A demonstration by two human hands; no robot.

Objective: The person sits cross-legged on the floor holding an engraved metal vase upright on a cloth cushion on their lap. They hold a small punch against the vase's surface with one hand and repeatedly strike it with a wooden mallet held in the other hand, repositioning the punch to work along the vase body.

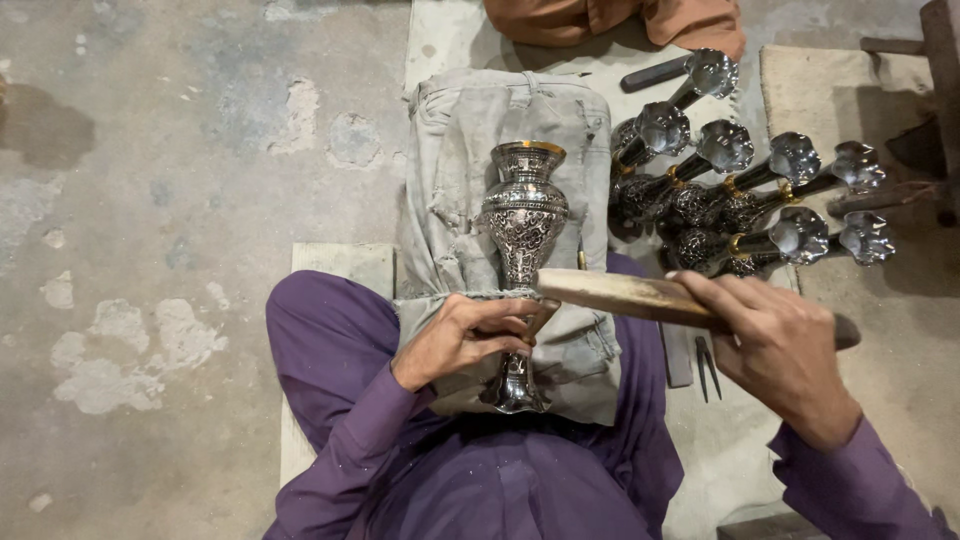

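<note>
An engraved silver vase with a gold rim lies on a folded grey cloth over my lap, its foot toward me. My left hand is closed around the vase's narrow stem and holds a thin tool against it; the tool's tip is hidden. My right hand grips a wooden mallet-like stick that reaches left to just above the left hand. Purple sleeves cover both arms.
Several similar silver vases with flared fluted mouths lie in a pile to the right of the cloth. A small metal pronged tool rests beside my right knee. An orange-brown cloth is at the top. A worn concrete floor spreads left.
</note>
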